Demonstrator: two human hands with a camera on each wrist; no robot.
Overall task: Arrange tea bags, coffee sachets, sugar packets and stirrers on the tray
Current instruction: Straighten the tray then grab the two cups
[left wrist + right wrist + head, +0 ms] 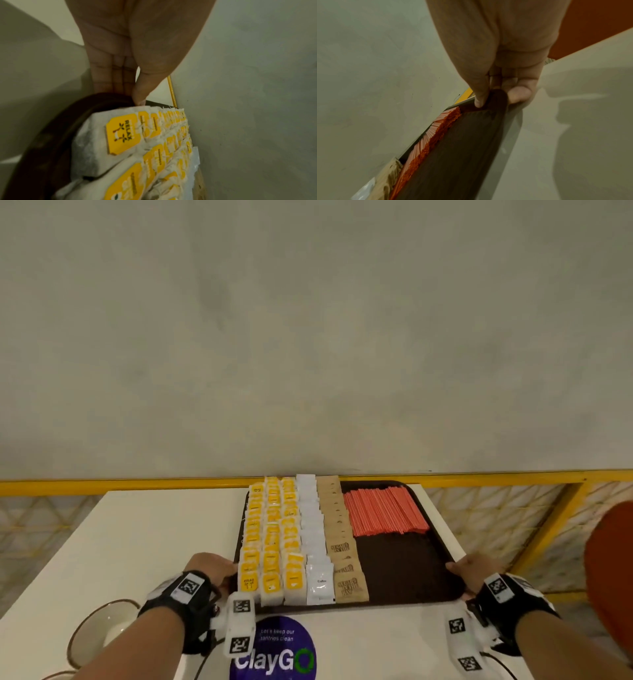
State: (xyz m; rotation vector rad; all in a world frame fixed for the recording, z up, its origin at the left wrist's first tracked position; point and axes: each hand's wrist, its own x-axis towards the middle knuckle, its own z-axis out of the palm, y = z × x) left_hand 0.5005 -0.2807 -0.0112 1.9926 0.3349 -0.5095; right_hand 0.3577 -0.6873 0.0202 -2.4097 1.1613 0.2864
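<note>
Tray (404,573): dark, flat, low-rimmed, resting on the white table (144,529), far edge at the table's far edge. Long axis running away from the wearer, toward the wall.

Left hand (212,568): gripping the tray's left rim near the near-left corner; thumb on top beside the tea bags (123,136), fingers under the rim. Right hand (471,571): pinching the right rim near the near-right corner; thumb over the lip, fingers (520,93) beneath.

Contents, left to right: three columns of tea bags, one column of white coffee sachets (317,556), one column of brown sugar packets (344,556), all columns parallel to the tray's long axis. Red stirrers (385,510) in the far-right quarter, lying lengthwise, ends toward the near and far edges. Near-right quarter of the tray bare.

Handling, judged: tray stiff, load light but loose. Packets overlapped like shingles, likely to slide or fan out on any tilt; stirrers thin and prone to roll or scatter. Load heavier on the left. Best held at both side rims, as now, and kept level.
</note>
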